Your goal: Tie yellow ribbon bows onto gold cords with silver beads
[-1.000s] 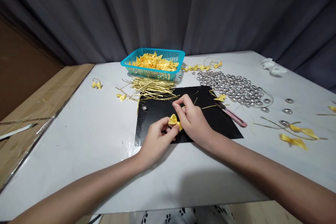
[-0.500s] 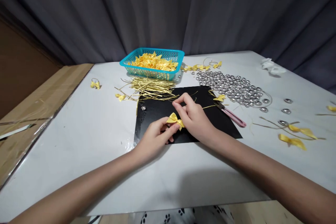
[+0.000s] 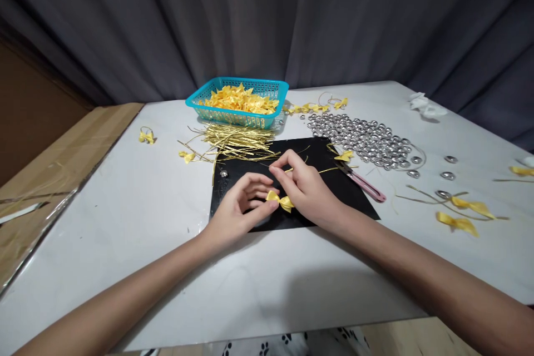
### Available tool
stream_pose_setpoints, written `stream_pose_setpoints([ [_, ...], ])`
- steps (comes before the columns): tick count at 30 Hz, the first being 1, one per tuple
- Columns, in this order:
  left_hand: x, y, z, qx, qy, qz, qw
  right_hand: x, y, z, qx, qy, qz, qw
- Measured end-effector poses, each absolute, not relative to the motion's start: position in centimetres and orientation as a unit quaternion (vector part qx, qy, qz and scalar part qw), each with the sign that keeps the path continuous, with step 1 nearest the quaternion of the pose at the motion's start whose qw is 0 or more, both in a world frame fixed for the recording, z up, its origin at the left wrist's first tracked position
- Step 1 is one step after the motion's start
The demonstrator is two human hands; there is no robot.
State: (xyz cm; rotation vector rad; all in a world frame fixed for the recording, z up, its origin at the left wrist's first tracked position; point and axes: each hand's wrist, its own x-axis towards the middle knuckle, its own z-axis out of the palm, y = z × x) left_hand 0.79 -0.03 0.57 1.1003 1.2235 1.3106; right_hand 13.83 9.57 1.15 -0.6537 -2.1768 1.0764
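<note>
My feed shows one yellow bow [image 3: 286,203] touching the spread left hand [image 3: 237,208] over one black mat [image 3: 342,190]; the right hand [image 3: 306,186] seems pressed together at the fingertips.

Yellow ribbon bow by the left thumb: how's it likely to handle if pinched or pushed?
The bow is probably light and pliable: it looks like thin folded ribbon, so a hard pinch might crush the loops. Perhaps a bit slippery, given its satiny sheen. Unlikely to roll far, since the loops spread either side of a narrow middle.
</note>
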Motion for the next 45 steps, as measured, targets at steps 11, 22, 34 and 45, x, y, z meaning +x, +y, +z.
stream_pose_setpoints([
  [11, 0.6, -0.2, 0.8, 0.333, 0.581, 0.561, 0.487, 14.8, 10.7, 2.0, -0.261, -0.858, 0.251, 0.365],
  [22, 0.6, 0.0, 0.6, 0.241, 0.591, 0.604, 0.478, 16.4, 10.3, 3.3, -0.136, -0.952, 0.062, 0.269],
  [34, 0.5, 0.0, 0.4, 0.272, 0.596, 0.581, 0.483, 16.5, 10.1, 2.0, -0.06, -0.959, -0.034, 0.273],
  [45, 0.6, 0.0, 0.9, 0.27, 0.608, 0.57, 0.482, 16.3, 9.4, 1.6, -0.063, -0.974, 0.054, 0.208],
])
